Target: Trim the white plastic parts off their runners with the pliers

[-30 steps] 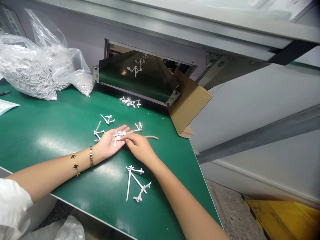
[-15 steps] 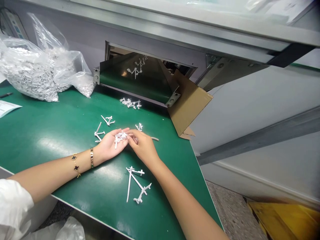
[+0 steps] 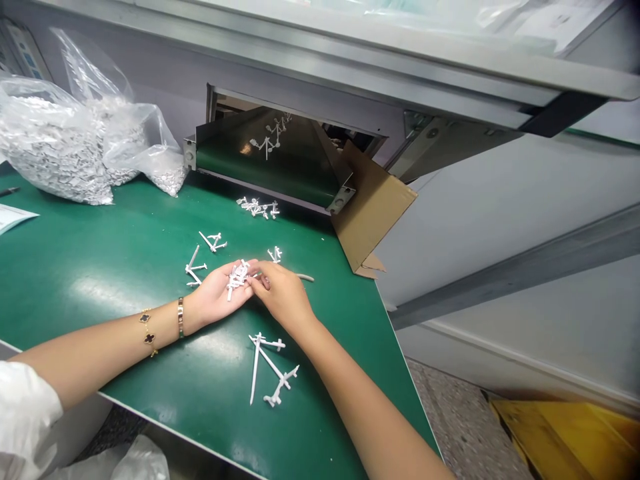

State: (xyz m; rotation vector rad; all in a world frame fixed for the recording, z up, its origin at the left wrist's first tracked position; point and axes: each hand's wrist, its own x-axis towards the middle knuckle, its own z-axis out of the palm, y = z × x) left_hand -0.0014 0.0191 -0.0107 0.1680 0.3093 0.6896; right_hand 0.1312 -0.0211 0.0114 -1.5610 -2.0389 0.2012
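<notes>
My left hand [image 3: 217, 293] lies palm up above the green tabletop, cradling a small heap of white plastic parts [image 3: 239, 277]. Thumb and fingers of my right hand [image 3: 283, 290] pinch together at the heap's right edge, on what looks like one small white part; the fingers hide most of it. Just beyond the right hand is a small white branched plastic piece [image 3: 275, 254]. Nearer my body lies a larger white plastic sprue [image 3: 270, 367]. To the left of the left hand rest two more branched white pieces, one upper [image 3: 213, 241] and one lower [image 3: 195, 268].
Clear bags [image 3: 65, 153] full of small white parts stand at the back left. A conveyor belt [image 3: 270, 167] carrying white sprues ends above the table [image 3: 125, 253], with more white sprues [image 3: 257, 207] below it. A cardboard flap [image 3: 373, 207] leans at its right. A metal frame [image 3: 300, 67] crosses overhead.
The white parts on my left palm have shifted slightly and sit a little more heaped. My right fingertips have moved slightly at the palm's edge. The whole view has drifted a little.
</notes>
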